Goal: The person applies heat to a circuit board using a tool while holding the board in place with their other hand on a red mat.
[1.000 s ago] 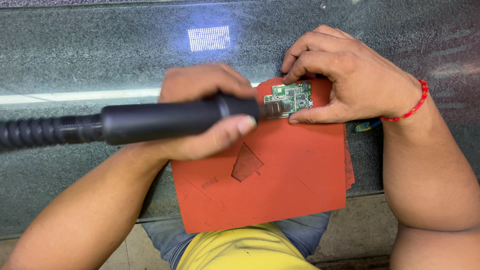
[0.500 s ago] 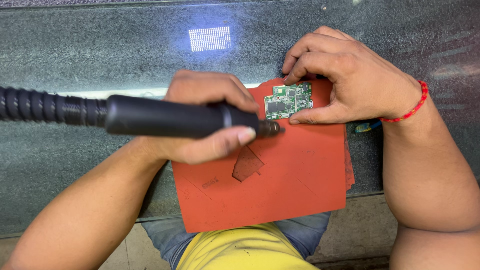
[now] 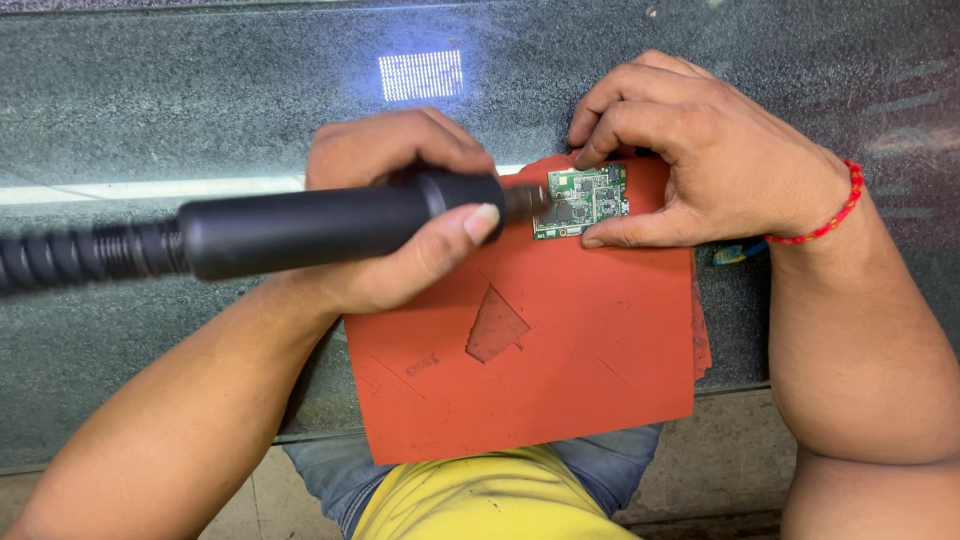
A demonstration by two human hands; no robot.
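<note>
Circuit board (image 3: 585, 200), small and green, flat on the red mat (image 3: 560, 350) at its far edge, pinned between thumb and fingertips of the right hand (image 3: 700, 160). Just left of it, black nozzle tool (image 3: 330, 230) wrapped tight in the left hand (image 3: 400, 220), long axis level, tip at the board's left edge. Dark table (image 3: 150, 100) beneath.

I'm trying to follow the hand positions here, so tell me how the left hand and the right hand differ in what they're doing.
The left hand is wrapped in a full fist around the black tool handle, while the right hand pinches the small green circuit board between thumb and fingertips. The left hand is lifted off the orange mat; the right hand rests down on it. Only the right wrist wears a red bracelet. Both are bare.
</note>
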